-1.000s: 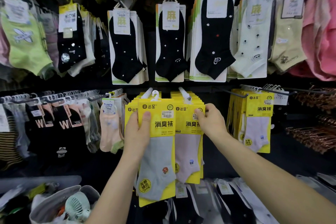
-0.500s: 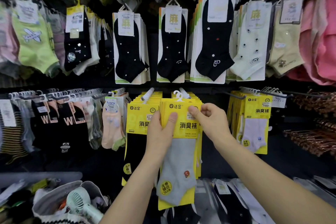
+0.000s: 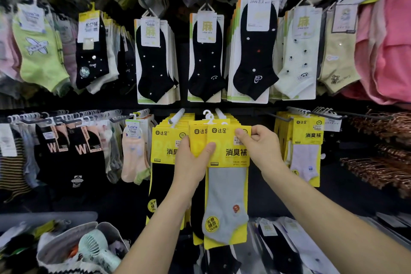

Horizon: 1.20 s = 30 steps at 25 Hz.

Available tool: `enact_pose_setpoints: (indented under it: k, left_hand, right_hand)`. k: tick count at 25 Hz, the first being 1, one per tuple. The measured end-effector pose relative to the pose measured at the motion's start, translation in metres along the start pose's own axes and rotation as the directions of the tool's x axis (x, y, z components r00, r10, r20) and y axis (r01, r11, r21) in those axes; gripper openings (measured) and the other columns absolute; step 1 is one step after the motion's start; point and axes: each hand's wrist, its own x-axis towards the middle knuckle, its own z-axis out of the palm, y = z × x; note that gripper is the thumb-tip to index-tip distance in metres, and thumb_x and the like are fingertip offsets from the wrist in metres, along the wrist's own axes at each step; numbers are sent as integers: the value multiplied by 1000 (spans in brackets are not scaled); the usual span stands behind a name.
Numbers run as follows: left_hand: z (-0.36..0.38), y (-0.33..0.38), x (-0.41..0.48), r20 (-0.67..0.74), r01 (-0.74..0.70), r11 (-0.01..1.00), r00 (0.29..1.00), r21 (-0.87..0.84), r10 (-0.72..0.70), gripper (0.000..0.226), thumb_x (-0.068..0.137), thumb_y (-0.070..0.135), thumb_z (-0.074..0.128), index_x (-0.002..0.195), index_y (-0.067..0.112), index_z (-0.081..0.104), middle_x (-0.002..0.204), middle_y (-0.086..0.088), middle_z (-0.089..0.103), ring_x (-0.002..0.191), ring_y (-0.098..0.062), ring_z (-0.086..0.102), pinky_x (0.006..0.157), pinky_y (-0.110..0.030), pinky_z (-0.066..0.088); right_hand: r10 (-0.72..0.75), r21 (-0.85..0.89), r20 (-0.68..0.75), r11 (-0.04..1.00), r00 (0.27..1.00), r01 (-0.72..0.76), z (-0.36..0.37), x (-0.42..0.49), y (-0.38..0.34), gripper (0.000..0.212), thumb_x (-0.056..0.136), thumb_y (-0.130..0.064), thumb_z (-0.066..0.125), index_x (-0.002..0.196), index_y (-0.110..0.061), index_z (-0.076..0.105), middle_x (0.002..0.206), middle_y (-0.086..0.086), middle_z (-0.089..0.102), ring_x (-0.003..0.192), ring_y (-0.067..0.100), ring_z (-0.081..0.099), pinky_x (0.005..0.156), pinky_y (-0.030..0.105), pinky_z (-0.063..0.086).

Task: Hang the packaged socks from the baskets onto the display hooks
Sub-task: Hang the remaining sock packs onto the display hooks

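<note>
A yellow-carded pack with a grey sock [image 3: 226,196] hangs in front of me at the middle hook [image 3: 219,113], whose white tip shows above the pack's small white hanger. My left hand [image 3: 192,162] grips the card's left side, thumb on its face. My right hand [image 3: 259,147] pinches the card's top right corner. Behind it sits a stack of the same yellow packs. Another stack with a black sock [image 3: 162,176] hangs on the hook [image 3: 176,117] to the left.
More yellow packs with a pale sock [image 3: 305,151] hang to the right, copper hangers [image 3: 382,162] beyond. Black and white sock cards fill the upper row [image 3: 205,55]. A basket [image 3: 66,249] with a mint handheld fan [image 3: 95,249] sits lower left.
Both hands carried the grey-sock pack from the left hook's stack rightward to the middle hook. My right hand shifted from the stack's corner onto the pack's top corner.
</note>
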Motion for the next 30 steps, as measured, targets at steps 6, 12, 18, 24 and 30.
enact_pose_setpoints:
  k: [6, 12, 18, 24, 30]
  left_hand:
    - [1, -5, -1, -14, -34, 998, 999, 53, 35, 20, 83, 20, 68, 98, 26, 55, 96, 16, 60, 88, 2, 57, 69, -9, 45]
    - [5, -9, -2, 5, -37, 997, 999, 61, 37, 22, 83, 14, 68, 101, 19, 57, 98, 5, 63, 88, -6, 59, 68, -11, 46]
    - [11, -20, -7, 63, 75, 997, 995, -22, -73, 12, 88, 24, 62, 99, 24, 57, 98, 11, 64, 91, -5, 62, 67, -13, 49]
    - [-6, -16, 1, -169, -116, 992, 978, 39, 121, 14, 92, 21, 55, 83, 31, 51, 85, 16, 60, 75, 17, 54, 62, -1, 39]
    - [-33, -18, 14, -259, -146, 989, 955, 22, 147, 10, 93, 25, 54, 87, 33, 53, 91, 15, 63, 87, -3, 61, 75, -23, 50]
  right_hand:
    - [-154, -114, 197, 977, 968, 179, -13, 15, -23, 6, 85, -30, 64, 87, -24, 63, 82, -7, 64, 76, 5, 58, 65, 19, 43]
    - [-116, -415, 430, 856, 895, 310, -15, 28, -38, 11, 88, -24, 62, 79, -22, 67, 75, -15, 59, 73, 4, 55, 65, 21, 44]
    - [-113, -448, 373, 847, 921, 286, -4, 38, -33, 16, 94, -22, 52, 81, -20, 60, 65, -12, 51, 57, 3, 43, 52, 18, 31]
    - [-164, -367, 219, 900, 962, 237, 1, 57, -32, 16, 92, -17, 54, 80, -15, 64, 71, -11, 57, 65, 6, 50, 60, 22, 41]
    - [-165, -366, 216, 900, 962, 237, 12, 72, -30, 14, 87, -19, 60, 77, -16, 69, 73, -8, 63, 72, 8, 56, 60, 19, 42]
